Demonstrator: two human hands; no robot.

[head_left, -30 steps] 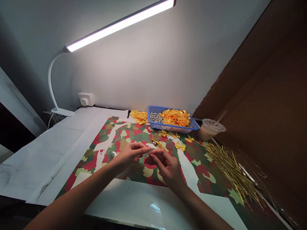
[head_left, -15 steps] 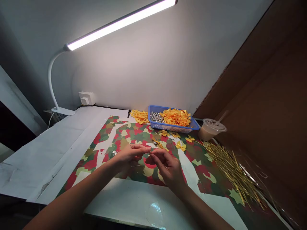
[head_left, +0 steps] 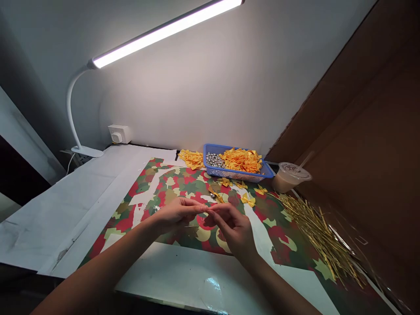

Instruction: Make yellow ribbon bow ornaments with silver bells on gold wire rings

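My left hand and my right hand meet fingertip to fingertip above the patterned sheet. Both are closed in a pinch. A thin, wire-like strand shows below my left fingers and seems to be held there. Whatever lies between the touching fingertips is too small and covered to make out. Just beyond them is a yellow ribbon bow with a small silver bell. More yellow bows lie on the sheet, one bow to the right of my fingers.
A blue basket holds silver bells and yellow bows. Beside it are a bow pile and a lidded drink cup with a straw. Gold stems lie along the right, by cardboard. A lamp stands left.
My fingertips have come together and hide the fine strand that showed between them. My right fingers have risen slightly, and the strand under my left hand has shifted a little right.
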